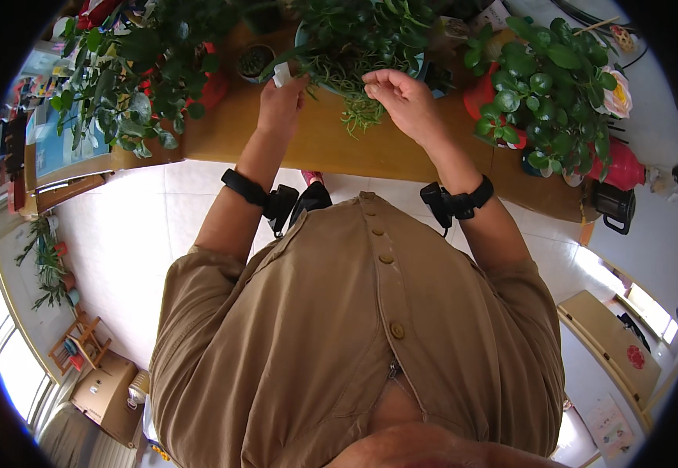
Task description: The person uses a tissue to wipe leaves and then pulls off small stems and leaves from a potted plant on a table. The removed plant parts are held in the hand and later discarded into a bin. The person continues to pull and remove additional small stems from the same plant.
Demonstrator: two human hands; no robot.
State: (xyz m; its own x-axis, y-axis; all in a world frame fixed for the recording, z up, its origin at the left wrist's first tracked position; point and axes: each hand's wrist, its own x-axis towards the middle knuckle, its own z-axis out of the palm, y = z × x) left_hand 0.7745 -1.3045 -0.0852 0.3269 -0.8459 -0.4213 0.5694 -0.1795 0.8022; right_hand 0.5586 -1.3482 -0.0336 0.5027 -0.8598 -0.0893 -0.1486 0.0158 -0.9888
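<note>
My left hand (283,108) holds a small folded white tissue or cloth (282,75) at the front of a potted plant. A long green leaf (286,60) runs close above that hand. My right hand (403,104) is beside the trailing narrow-leaved stems (365,108), its fingers curled toward the thumb. Whether anything thin lies between those fingertips is unclear. Between and beyond both hands is the pale blue pot (302,36), its rim mostly covered by broad leaves (374,23) and thin drooping ones.
On the wooden tabletop (339,149), a small cactus pot (255,61) stands left of the blue pot. Leafy potted plants flank it, left (134,88) and right (540,88). A black mug (615,205) is at far right. Cardboard box (108,398) and wooden chair (81,342) stand at lower left.
</note>
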